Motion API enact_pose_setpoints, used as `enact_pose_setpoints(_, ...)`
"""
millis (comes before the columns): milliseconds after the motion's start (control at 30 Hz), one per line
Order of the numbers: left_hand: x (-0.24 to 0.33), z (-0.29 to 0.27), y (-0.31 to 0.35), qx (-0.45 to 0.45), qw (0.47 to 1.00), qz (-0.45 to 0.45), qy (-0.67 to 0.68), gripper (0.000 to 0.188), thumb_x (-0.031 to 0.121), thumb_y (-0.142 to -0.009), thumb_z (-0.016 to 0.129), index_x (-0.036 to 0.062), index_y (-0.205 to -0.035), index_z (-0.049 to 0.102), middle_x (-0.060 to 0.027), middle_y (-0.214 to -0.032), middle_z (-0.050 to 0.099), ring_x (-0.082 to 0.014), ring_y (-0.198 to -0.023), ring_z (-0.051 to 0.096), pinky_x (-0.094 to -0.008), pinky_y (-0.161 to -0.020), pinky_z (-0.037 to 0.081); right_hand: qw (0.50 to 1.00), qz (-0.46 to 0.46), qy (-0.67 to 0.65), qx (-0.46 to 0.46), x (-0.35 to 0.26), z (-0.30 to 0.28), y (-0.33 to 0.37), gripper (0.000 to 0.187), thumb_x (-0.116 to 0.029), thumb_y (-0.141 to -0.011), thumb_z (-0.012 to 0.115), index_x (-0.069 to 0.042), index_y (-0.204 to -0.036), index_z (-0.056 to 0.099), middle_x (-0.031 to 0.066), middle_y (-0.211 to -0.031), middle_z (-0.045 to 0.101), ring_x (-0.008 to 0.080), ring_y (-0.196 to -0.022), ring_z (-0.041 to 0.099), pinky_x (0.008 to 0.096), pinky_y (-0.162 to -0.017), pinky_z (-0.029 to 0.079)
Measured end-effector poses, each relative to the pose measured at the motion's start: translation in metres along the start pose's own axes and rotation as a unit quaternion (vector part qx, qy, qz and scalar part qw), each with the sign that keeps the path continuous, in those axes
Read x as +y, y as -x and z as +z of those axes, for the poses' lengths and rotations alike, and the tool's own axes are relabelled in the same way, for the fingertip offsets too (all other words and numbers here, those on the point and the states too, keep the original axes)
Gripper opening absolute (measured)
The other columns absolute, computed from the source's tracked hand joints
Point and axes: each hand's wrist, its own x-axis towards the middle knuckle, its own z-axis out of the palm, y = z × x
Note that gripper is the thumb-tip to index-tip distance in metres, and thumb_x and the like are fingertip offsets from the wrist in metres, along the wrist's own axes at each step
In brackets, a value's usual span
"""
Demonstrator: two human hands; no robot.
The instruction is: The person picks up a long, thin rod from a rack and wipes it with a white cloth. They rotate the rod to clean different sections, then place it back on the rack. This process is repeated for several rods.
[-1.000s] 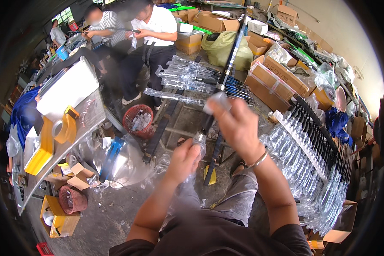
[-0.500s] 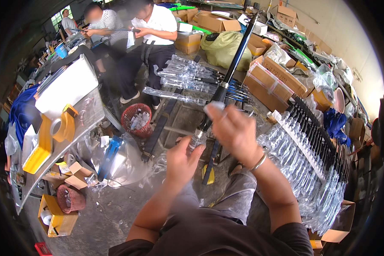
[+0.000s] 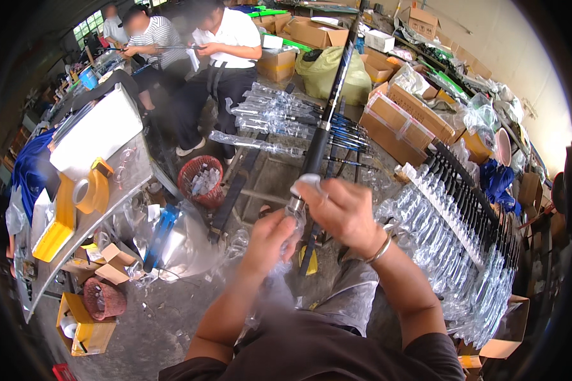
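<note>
A black fishing rod [image 3: 329, 108] slants up and away in front of me, its thick handle end toward me. My left hand [image 3: 272, 238] is closed around the rod's lower end, where crumpled clear plastic wrap [image 3: 292, 238] covers it and hangs below the fingers. Just above, my right hand [image 3: 346, 213] is closed, pinching a small pale translucent piece [image 3: 308, 184] against the handle. Exactly what that piece is cannot be made out.
Plastic-sleeved rods [image 3: 279, 117] lie ahead; many more stand in a rack [image 3: 451, 216] at right. A red basket [image 3: 200, 181] of small pale pieces sits on the floor. At left is a table [image 3: 130, 190] with yellow tape holders. Two co-workers [image 3: 225, 38] handle a rod beyond.
My right hand has come down and toward me, bringing the pale piece onto the handle. The rod has swung slightly left and steeper. More plastic shows below my left hand.
</note>
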Motion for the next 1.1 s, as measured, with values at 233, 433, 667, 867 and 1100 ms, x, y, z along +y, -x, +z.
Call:
enact_pose_setpoints(233, 0.004, -0.002, -0.004, -0.080, 0.985, -0.065, 0.136, 0.041, 0.038, -0.100, 0.044, -0.0023, -0.103, 0.053, -0.0036, -0.063, 0.046, -0.0102, -0.041, 0.042, -0.0245, -0.038, 0.036, 0.996, 0.052, -0.029, 0.072, -0.001, -0.001, -0.003, 0.039, -0.001, -0.065, 0.069, -0.008, -0.103, 0.066, 0.0000, -0.071, 0.052, 0.0120, -0.053, 0.054, 0.0285, -0.041, 0.044)
enact_pose_setpoints(433, 0.002, -0.003, -0.005, -0.144, 0.969, -0.087, 0.179, 0.050, 0.045, -0.099, 0.041, -0.0040, -0.105, 0.052, -0.0016, -0.060, 0.043, -0.0099, -0.038, 0.039, -0.0257, -0.036, 0.035, 0.993, 0.096, -0.012, 0.072, 0.022, -0.006, -0.007, 0.040, 0.010, -0.069, 0.065, -0.008, -0.105, 0.068, 0.0054, -0.075, 0.059, 0.0186, -0.053, 0.056, 0.0303, -0.043, 0.044)
enact_pose_setpoints(667, -0.002, -0.005, -0.003, -0.155, 0.945, -0.117, 0.261, 0.052, 0.047, -0.096, 0.047, -0.0033, -0.106, 0.052, -0.0015, -0.060, 0.044, -0.0113, -0.040, 0.039, -0.0259, -0.037, 0.031, 0.978, 0.145, -0.104, 0.110, -0.008, 0.006, 0.013, 0.044, 0.009, -0.068, 0.065, -0.008, -0.108, 0.068, 0.0106, -0.079, 0.063, 0.0219, -0.055, 0.058, 0.0306, -0.048, 0.047)
enact_pose_setpoints(867, -0.011, -0.004, -0.001, -0.195, 0.936, -0.136, 0.260, 0.055, 0.050, -0.096, 0.043, -0.0037, -0.107, 0.050, 0.0003, -0.056, 0.037, -0.0092, -0.035, 0.033, -0.0267, -0.034, 0.031, 0.947, 0.190, -0.127, 0.227, 0.031, 0.011, -0.010, 0.039, 0.014, -0.077, 0.058, -0.007, -0.109, 0.067, 0.0090, -0.074, 0.060, 0.0164, -0.058, 0.056, 0.0273, -0.051, 0.044)
enact_pose_setpoints(1100, -0.009, -0.008, -0.004, -0.177, 0.934, -0.116, 0.286, 0.054, 0.050, -0.097, 0.043, -0.0034, -0.105, 0.050, 0.0009, -0.055, 0.037, -0.0090, -0.035, 0.033, -0.0263, -0.034, 0.031, 0.960, 0.157, -0.175, 0.148, -0.016, 0.024, 0.026, 0.046, 0.015, -0.070, 0.061, -0.002, -0.112, 0.063, 0.0125, -0.083, 0.064, 0.0228, -0.062, 0.061, 0.0310, -0.053, 0.050)
